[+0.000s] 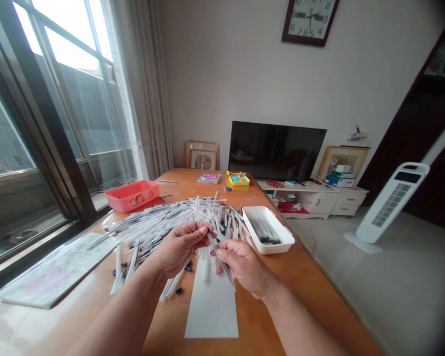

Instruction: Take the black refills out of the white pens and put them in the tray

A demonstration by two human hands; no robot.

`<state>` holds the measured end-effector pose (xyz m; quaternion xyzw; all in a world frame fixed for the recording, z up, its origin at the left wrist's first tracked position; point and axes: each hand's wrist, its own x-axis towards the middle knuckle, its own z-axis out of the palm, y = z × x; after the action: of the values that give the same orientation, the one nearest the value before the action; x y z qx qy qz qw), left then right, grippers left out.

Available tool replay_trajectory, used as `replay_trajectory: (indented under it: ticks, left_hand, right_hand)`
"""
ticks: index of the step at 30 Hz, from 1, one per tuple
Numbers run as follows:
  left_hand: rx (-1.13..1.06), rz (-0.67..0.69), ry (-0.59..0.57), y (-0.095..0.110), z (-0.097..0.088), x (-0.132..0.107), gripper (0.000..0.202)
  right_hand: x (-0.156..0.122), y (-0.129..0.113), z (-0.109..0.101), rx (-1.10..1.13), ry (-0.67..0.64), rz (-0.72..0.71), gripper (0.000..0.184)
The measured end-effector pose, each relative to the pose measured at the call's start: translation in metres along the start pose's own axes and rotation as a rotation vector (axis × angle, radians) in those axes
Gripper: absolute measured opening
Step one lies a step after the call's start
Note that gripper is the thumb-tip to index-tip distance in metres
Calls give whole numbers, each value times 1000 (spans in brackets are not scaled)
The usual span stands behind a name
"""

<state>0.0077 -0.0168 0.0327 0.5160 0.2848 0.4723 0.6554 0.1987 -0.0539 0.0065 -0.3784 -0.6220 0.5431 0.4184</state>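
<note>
Over the near end of a pile of pen parts, my two hands meet at a slim pen (211, 241) with a whitish, see-through barrel. My left hand (181, 247) pinches its upper end, where something dark shows at the fingertips. Closed around the middle of the barrel is my right hand (246, 264), and the lower end points down toward a white paper strip (211, 316). Behind and left of the hands spreads the pile of translucent barrels and dark refills (152, 225). Small black caps (178, 290) lie near my left wrist.
To the right, a white tray (287, 244) holds several pens with black ends. A red basket (114, 200) stands at the back left, a yellow box (239, 182) at the far end. A booklet (55, 277) lies left. The table's right edge runs beside the tray; a tower fan (389, 207) stands beyond.
</note>
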Motion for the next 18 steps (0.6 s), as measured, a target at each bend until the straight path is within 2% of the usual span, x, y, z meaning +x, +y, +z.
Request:
replay_trajectory:
  ticks: [3, 8, 14, 16, 18]
  left_hand:
    - [-24, -31, 16, 0, 1, -1, 25]
    - [42, -66, 161, -8, -1, 3, 26]
    - [-3, -51, 38, -4, 0, 1, 22]
    - [4, -64, 48, -4, 1, 0, 26]
    - [29, -63, 107, -6, 1, 0, 28]
  right_hand:
    - [1, 0, 0, 34, 7, 2, 29]
    - [2, 3, 1, 0, 35, -2, 29]
    - [2, 4, 0, 14, 20, 4, 30]
    - [2, 4, 0, 10, 21, -1, 30]
    - [1, 3, 0, 5, 28, -6, 30]
